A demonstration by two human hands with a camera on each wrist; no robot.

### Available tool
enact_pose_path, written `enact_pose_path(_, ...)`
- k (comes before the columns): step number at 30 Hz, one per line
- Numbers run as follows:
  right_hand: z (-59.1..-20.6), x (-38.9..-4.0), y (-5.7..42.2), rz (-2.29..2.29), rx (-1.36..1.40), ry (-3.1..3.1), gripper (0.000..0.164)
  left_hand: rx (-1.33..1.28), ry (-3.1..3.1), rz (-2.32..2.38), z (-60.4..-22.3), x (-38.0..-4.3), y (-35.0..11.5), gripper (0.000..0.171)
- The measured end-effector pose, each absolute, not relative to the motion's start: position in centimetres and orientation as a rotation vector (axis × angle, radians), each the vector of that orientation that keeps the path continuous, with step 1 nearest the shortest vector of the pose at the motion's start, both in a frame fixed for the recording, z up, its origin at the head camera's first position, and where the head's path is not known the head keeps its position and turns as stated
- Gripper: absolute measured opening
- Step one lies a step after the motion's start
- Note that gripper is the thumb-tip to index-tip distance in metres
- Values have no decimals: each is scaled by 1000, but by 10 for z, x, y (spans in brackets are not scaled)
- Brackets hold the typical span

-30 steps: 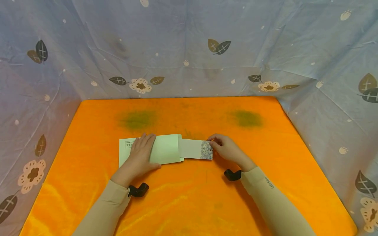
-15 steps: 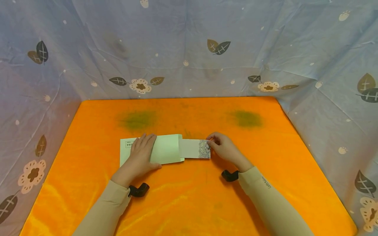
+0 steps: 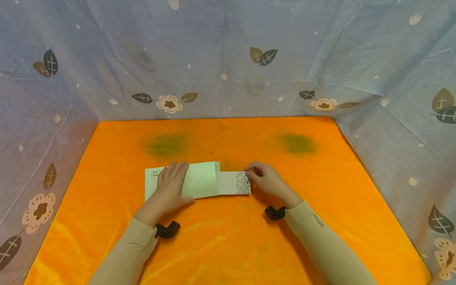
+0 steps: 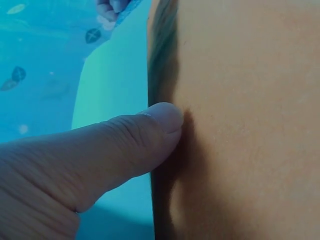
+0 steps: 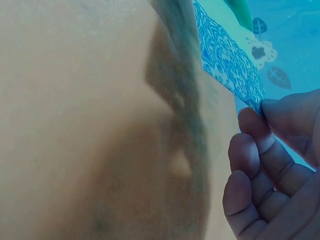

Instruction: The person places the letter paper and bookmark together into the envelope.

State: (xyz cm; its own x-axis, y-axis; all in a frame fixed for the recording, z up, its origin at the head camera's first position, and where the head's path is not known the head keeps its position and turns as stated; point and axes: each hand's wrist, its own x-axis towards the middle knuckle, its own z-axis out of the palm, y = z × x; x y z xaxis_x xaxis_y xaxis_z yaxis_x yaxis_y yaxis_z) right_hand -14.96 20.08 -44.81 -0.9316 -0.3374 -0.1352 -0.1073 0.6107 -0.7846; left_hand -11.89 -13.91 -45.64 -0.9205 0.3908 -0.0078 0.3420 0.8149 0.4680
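A pale green envelope [image 3: 201, 180] with a small printed box near its left end lies flat on the orange table. Spread across its left half, my left hand [image 3: 169, 190] rests with straight fingers; in the left wrist view the thumb [image 4: 145, 130] reaches over the envelope's near edge. A white card [image 3: 228, 183] with a blue lacy pattern on its right end sticks out of the envelope's right-hand opening. Its far right corner is pinched between thumb and fingers of my right hand [image 3: 267, 180]. In the right wrist view the patterned end [image 5: 227, 55] is raised off the cloth. The card's left part is hidden inside the envelope.
Orange cloth [image 3: 221, 245] covers the table, with two dark greenish patches near the back. A grey-blue curtain [image 3: 224, 59] printed with leaves and flowers hangs behind and at both sides. Black curved pieces [image 3: 167, 229] stick out at both wrists.
My right hand has moved left with the card, and less of the card shows outside the envelope. The left hand and envelope have stayed nearly still.
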Motion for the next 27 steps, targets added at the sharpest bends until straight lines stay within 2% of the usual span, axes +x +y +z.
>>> enact_pose_path(14, -450, -147, 194, -1244, -398, 2563, 19, 569, 2886, 685, -457, -118, -138, 114)
enact_pose_path(27, -452, -146, 181, -1241, -389, 2575, 15, 582, 2887, 694, -457, -118, -138, 114)
